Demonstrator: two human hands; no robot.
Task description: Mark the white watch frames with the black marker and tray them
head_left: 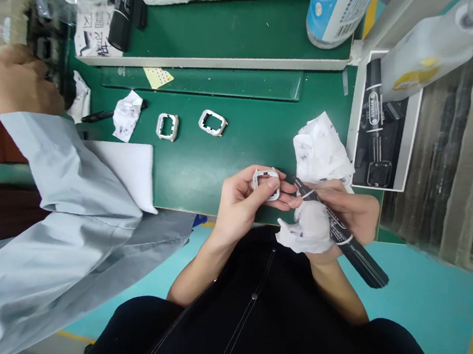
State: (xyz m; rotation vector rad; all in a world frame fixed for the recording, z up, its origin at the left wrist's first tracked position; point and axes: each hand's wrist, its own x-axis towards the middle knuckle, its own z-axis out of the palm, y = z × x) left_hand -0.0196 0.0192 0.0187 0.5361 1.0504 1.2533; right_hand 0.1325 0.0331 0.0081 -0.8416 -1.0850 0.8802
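Lying in a white box (408, 140) is a marker (373, 103); left hand (239, 201) holds a frame (276, 193), right hand (354, 212) a pen (353, 249).

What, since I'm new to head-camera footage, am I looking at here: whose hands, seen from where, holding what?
There is no machine here. The single picture comes from a camera on a person's head, looking forward and down at their own bare hands.

The left hand holds a small pale frame. The right hand holds a black marker, tip towards that frame, with a crumpled white tissue.

On the green table lie two similar frames; at its right stands a white-edged box.

The sleeved arm at left belongs to someone else.
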